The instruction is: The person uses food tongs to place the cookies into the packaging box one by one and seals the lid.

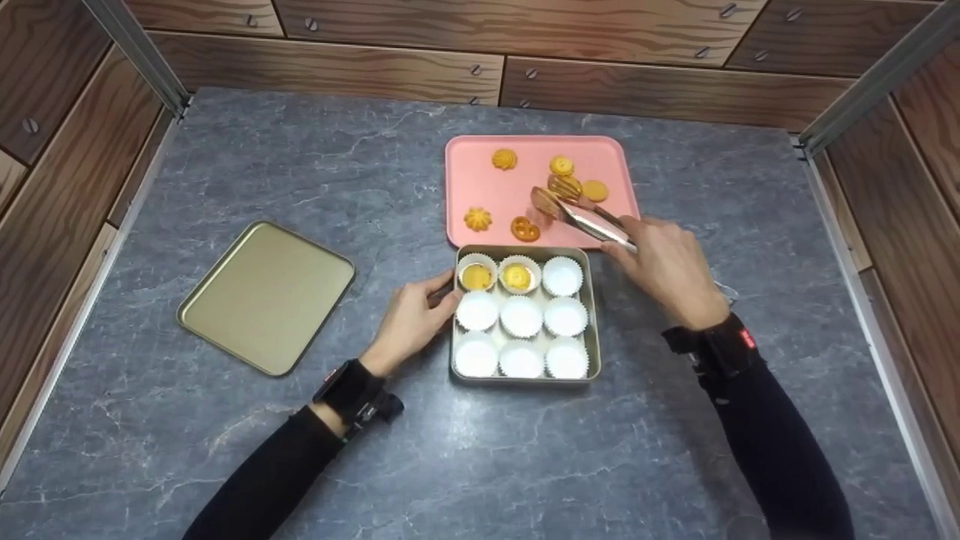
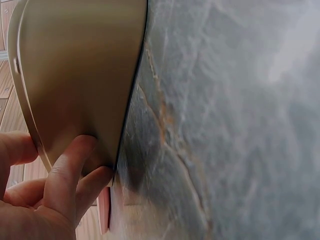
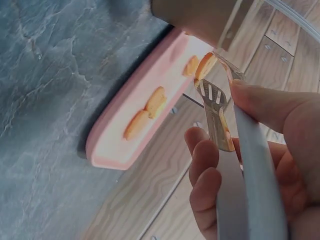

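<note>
My right hand (image 1: 667,262) holds metal tongs (image 3: 220,115) over the pink tray (image 1: 461,187), their slotted heads pointing away from me. Between those heads, a round cookie (image 3: 206,66) shows in the right wrist view. My left hand (image 1: 412,319) rests at the left side of a gold square tin (image 1: 594,341), fingertips (image 2: 82,145) against its outer wall and one digit at the rim. White paper cups fill the tin in rows; the back left cup contains a yellow cookie (image 1: 476,277), and the back middle one another yellow cookie (image 1: 517,277).
Loose on the tray lie a pretzel-shaped cookie (image 1: 525,229), a flower-shaped cookie (image 1: 478,219), a swirled cookie (image 1: 504,159) and more round ones. A gold lid (image 1: 266,296) lies on the grey marbled table at left. Wood-patterned panels (image 1: 337,67) border the table.
</note>
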`<action>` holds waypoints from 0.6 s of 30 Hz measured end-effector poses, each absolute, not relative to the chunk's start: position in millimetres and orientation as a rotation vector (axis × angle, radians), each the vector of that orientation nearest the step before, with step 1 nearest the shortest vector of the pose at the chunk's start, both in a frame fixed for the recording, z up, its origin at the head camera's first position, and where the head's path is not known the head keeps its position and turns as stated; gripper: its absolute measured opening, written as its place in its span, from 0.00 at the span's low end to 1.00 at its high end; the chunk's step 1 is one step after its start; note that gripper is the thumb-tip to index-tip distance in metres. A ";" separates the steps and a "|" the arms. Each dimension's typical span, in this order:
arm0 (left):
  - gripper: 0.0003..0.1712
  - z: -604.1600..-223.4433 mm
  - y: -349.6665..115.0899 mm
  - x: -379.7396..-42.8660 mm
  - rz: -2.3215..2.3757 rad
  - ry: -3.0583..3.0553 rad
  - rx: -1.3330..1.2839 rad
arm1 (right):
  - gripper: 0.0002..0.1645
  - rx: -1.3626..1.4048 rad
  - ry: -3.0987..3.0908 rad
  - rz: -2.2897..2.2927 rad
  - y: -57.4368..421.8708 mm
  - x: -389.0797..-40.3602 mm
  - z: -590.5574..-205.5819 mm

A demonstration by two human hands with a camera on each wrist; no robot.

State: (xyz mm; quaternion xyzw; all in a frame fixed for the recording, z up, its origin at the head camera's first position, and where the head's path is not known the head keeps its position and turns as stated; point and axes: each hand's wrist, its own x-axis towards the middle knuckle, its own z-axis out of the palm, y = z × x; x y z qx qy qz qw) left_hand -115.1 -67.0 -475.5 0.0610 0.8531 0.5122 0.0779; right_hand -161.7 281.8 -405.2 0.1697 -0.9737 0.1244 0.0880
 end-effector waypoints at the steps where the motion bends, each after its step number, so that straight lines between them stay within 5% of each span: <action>1: 0.29 -475.6 -67.0 -115.0 1.533 2.554 0.181 | 0.16 0.507 -2.888 0.377 282.7 -158.8 -403.8; 18: 0.29 -476.5 -66.4 -115.2 1.545 2.572 0.198 | 0.26 0.590 -2.791 0.356 296.2 -105.3 -384.2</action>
